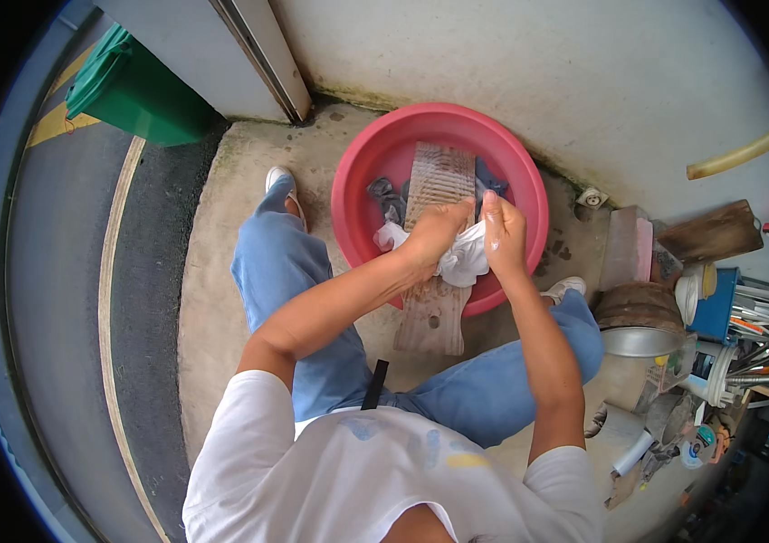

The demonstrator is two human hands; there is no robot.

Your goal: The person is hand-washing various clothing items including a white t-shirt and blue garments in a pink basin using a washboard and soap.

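Note:
A round red plastic basin (pixel 352 136) stands on the concrete between my feet. A ridged wooden washboard (pixel 444 166) leans in it, its lower end with a hole reaching over the near rim. Above the board, my left hand (pixel 440 229) grips a bunched white cloth (pixel 464 261) at its left part. My right hand (pixel 503 231) holds the cloth's right part, with whitish suds on the skin. Part of the cloth hangs left of my left hand. Dark grey cloth (pixel 388 197) lies in the basin left of the board, and blue cloth (pixel 489 180) lies to its right.
A white wall (pixel 533 61) rises behind the basin. On the right stand a wooden bucket (pixel 639 305), a metal bowl (pixel 642 341), a blue container (pixel 713 309) and a wooden board (pixel 710 232) among tools and scraps. A green wheeled bin (pixel 146 95) stands at the upper left beside the road.

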